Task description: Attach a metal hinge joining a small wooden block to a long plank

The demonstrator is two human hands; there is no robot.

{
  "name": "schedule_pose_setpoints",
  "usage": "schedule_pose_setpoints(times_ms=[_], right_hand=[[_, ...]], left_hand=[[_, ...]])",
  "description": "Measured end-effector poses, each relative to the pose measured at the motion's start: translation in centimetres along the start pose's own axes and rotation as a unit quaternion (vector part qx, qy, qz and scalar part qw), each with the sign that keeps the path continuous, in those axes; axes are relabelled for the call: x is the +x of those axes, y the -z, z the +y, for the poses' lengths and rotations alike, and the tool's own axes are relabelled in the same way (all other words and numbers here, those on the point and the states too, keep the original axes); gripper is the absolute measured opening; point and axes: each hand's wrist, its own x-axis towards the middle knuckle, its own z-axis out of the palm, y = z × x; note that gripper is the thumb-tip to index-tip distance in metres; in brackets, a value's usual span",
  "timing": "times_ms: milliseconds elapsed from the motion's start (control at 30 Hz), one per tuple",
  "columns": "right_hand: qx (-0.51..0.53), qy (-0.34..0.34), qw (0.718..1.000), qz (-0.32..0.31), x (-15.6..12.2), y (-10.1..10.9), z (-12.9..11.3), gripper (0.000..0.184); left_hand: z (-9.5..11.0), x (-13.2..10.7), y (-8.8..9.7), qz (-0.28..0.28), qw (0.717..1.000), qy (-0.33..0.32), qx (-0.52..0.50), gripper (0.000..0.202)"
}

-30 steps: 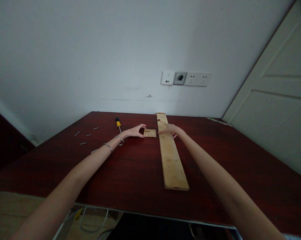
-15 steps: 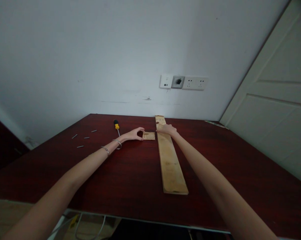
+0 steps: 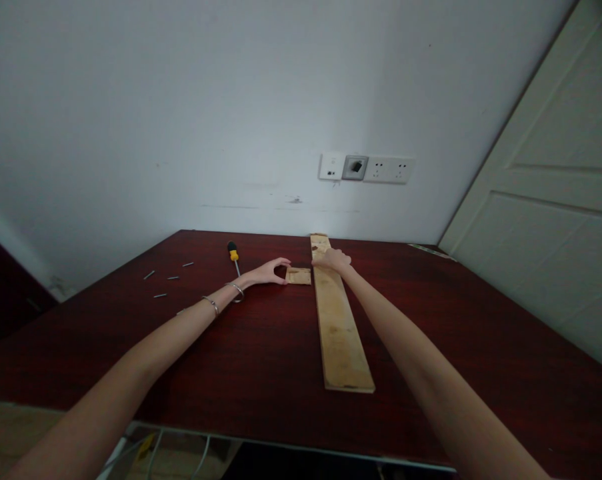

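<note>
At the far middle of the dark red table (image 3: 261, 347), the left hand (image 3: 267, 271) pinches the left edge of a small wooden block (image 3: 299, 275) between thumb and fingers, seemingly to hold it square beside the long wooden plank (image 3: 337, 320). The right hand (image 3: 333, 260) lies spread, palm down, on the plank's far end, apparently pinning it flat. A yellow-handled screwdriver (image 3: 234, 255) and loose screws (image 3: 167, 277) lie left on the bare table; no container is in view.
</note>
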Motion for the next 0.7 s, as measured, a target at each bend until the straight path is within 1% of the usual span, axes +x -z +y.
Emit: schedule_pose_setpoints(times_ms=[200,367,467,533,700], right_hand=[[0.011,0.009,1.000,0.008,-0.1,-0.1,0.0,0.085],[0.027,0.011,1.000,-0.001,0.0,-0.1,0.0,0.089],[0.046,0.016,0.999,-0.008,0.1,-0.1,0.5,0.091],[0.070,0.022,0.997,-0.019,0.3,0.1,1.0,0.086],[0.150,0.038,0.985,-0.079,1.0,0.7,3.0,0.060]], left_hand=[[0.5,0.1,-0.3,-0.009,1.000,-0.005,-0.003,0.073],[0.6,0.0,-0.3,-0.012,1.000,-0.003,-0.012,0.073],[0.5,0.1,-0.3,-0.014,1.000,-0.005,-0.023,0.073],[0.4,0.1,-0.4,-0.015,0.999,-0.005,-0.029,0.074],[0.3,0.2,-0.4,-0.013,0.999,-0.004,-0.034,0.075]])
